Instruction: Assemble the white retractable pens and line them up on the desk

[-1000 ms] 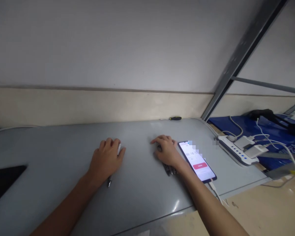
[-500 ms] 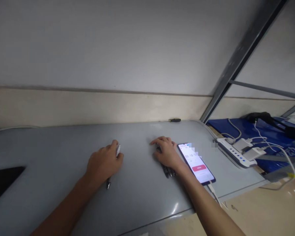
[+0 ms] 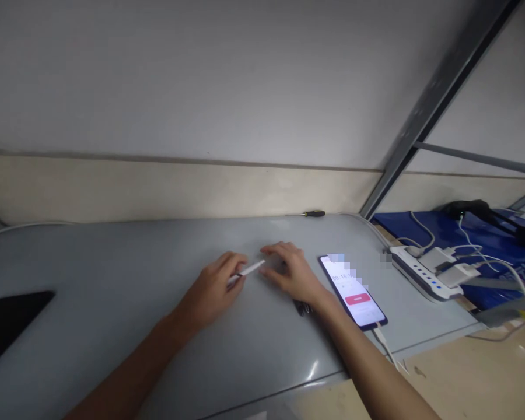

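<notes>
My left hand (image 3: 216, 284) is closed on a slim white pen (image 3: 251, 268), thumb and fingers gripping its rear part. The pen's pointed end sticks out to the right, toward my other hand. My right hand (image 3: 289, 268) is open, its thumb and forefinger apart on either side of the space by the pen's tip; I cannot tell whether they touch it. Beneath the right palm and wrist lie several dark, shiny slim items (image 3: 303, 308), mostly hidden. Both hands are low over the grey tabletop (image 3: 227, 361).
A phone (image 3: 354, 291) with a lit timer screen lies right of my right hand, its charging cable attached. Beyond it sits a white power strip (image 3: 424, 274) with chargers. A screwdriver (image 3: 314, 214) lies by the wall. Something flat and black (image 3: 15, 321) is at far left.
My left hand has moved right and turned, so the pen now points toward my right hand. The right hand's thumb and fingers have spread off the dark items.
</notes>
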A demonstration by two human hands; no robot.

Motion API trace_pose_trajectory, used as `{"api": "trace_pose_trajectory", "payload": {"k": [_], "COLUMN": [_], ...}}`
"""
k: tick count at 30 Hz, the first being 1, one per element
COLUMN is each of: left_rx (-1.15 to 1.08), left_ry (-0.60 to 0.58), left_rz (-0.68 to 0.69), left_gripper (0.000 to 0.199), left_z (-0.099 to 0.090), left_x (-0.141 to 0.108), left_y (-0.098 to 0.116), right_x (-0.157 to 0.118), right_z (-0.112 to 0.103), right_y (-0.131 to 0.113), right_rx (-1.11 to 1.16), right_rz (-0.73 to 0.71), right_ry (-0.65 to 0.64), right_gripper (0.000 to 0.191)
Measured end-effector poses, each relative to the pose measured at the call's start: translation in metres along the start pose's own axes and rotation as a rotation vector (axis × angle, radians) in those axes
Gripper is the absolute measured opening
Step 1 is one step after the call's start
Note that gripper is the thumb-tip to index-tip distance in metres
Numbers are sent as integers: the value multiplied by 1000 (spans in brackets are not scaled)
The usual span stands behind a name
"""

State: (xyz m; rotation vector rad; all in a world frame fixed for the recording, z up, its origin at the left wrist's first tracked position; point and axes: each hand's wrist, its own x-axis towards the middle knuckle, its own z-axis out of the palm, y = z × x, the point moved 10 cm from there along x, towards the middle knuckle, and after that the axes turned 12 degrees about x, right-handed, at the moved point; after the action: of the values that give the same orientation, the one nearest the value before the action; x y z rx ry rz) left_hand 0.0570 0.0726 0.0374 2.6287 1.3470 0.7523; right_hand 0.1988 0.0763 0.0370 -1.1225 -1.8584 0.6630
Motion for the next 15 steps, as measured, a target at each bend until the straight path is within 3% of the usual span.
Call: {"api": "trace_pose_trajectory", "payload": {"k": [5,11,15], "left_rx": [-58,77,178], "left_ry": [45,87,145], "left_rz": [154,118,185], "left_gripper": [8,16,22], "left_z": [-2,-10,-16], "left_x": [-3,0,1], "left_y": [21,3,6], "right_x": [-2,0,-4], "right_z": [21,0,9], "right_y": [-5,15,34], "right_rx": [236,372,555], "right_rz": [35,212,397], "right_ry": [-177,3,-65], "right_gripper": [25,38,51]}}
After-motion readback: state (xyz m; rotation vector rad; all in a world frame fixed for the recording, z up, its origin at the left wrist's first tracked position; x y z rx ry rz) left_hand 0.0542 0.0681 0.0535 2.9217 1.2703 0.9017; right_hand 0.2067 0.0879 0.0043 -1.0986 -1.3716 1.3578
